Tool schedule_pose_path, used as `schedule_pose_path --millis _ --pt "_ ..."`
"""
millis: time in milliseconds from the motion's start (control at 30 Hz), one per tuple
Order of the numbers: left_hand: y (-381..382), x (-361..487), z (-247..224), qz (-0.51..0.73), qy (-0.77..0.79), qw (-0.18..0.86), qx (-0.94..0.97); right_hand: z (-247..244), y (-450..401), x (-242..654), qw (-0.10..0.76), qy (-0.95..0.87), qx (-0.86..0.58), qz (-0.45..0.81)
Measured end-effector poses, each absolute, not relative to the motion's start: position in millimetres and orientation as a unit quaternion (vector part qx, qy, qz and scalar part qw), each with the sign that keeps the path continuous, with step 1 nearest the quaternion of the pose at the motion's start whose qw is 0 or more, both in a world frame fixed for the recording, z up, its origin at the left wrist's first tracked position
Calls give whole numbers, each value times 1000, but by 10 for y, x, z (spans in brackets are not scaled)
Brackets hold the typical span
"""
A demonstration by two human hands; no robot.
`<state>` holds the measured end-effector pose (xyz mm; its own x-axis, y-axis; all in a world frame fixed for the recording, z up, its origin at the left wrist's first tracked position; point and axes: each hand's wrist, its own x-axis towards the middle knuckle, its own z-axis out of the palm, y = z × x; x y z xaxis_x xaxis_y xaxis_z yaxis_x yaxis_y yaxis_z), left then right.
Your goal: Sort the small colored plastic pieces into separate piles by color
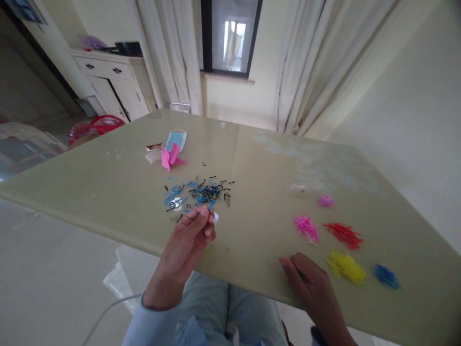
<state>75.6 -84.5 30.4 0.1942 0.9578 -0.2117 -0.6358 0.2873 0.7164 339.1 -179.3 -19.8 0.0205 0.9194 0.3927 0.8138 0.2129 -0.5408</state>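
Note:
My left hand point(192, 233) pinches a small blue band point(212, 204) between thumb and fingertips, just in front of a mixed pile of black and blue bands point(209, 192). Near the table's front edge, my right hand point(309, 278) is closed, and whatever its curled fingers may hold is hidden. Around it to the right lie separate heaps: pink bands point(306, 228), red bands point(345, 235), yellow bands point(346, 267) and blue bands point(387, 276). A small pink-purple bundle point(326, 200) sits behind the red heap.
On the table point(259, 168), a blue face mask point(176, 141), pink paper point(172, 157) and a small wrapper point(154, 146) lie at the back left. A clear plastic piece point(297, 188) rests right of the middle. The front edge runs close to my legs.

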Motion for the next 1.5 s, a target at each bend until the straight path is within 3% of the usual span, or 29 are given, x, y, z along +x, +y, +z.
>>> schedule_pose_path --millis 667,800,967,1133,1267,1500 --pt "-810 2374 514 429 278 782 355 -205 -1800 3359 357 -695 -617 89" --pt "-768 2857 567 355 254 695 571 -196 -1796 3348 339 -695 -624 117" --pt "-814 3496 613 221 182 431 855 -252 -1821 3346 363 -675 -630 126" --pt "-928 3969 564 65 132 245 958 -398 -1816 3339 347 -696 -623 83" --pt "-977 4169 503 2 88 185 979 -460 -1812 3362 334 -705 -619 92" --pt "-939 4220 429 -3 67 184 981 -490 -1829 3381 331 -704 -621 96"
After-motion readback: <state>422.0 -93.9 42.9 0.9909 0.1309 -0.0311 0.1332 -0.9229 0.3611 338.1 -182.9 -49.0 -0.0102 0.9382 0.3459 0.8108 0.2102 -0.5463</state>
